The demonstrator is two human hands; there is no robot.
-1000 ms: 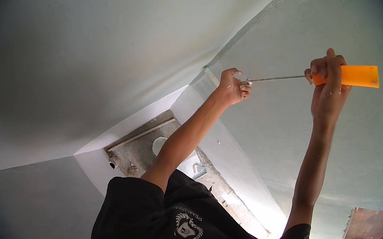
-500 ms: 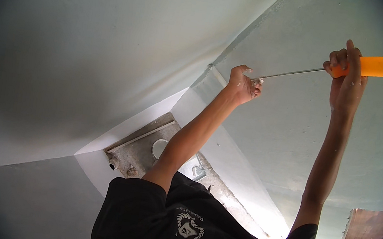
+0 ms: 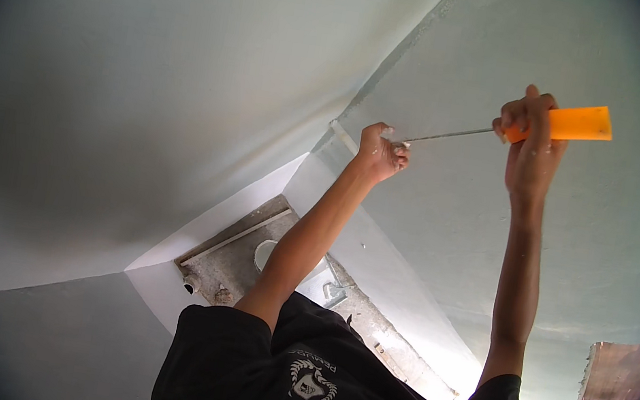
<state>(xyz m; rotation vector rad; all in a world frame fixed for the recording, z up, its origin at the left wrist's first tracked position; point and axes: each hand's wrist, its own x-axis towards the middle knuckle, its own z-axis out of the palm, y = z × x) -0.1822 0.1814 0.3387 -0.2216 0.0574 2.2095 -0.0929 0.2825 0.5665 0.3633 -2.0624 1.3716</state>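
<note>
Raised against the pale grey-green plastered surface point(image 3: 457, 211), my left hand point(image 3: 382, 153) has its fingers curled and its thumb sticking up, at one end of a thin grey metal strip point(image 3: 450, 135). White smears mark its fingertips. My right hand point(image 3: 536, 144), higher and to the right, is closed round a flat orange plastic scraper point(image 3: 584, 124), which juts out to the right. The strip runs between my two hands, its far end meeting the right fingers. How strip and scraper touch there is hidden by the fingers. Both forearms reach up from black sleeves.
A large pale surface point(image 3: 166, 72) meets the plastered one along a slanting corner. Down below are a round white bucket point(image 3: 267, 253), a pale strip of wood point(image 3: 237, 237) and a pipe opening point(image 3: 191, 283) on a rough grey floor. A brownish panel point(image 3: 622, 375) is at the lower right.
My right hand has moved left and slightly down with the orange scraper, nearer to my left hand. The left hand has shifted a little left and down; less of the strip shows between them.
</note>
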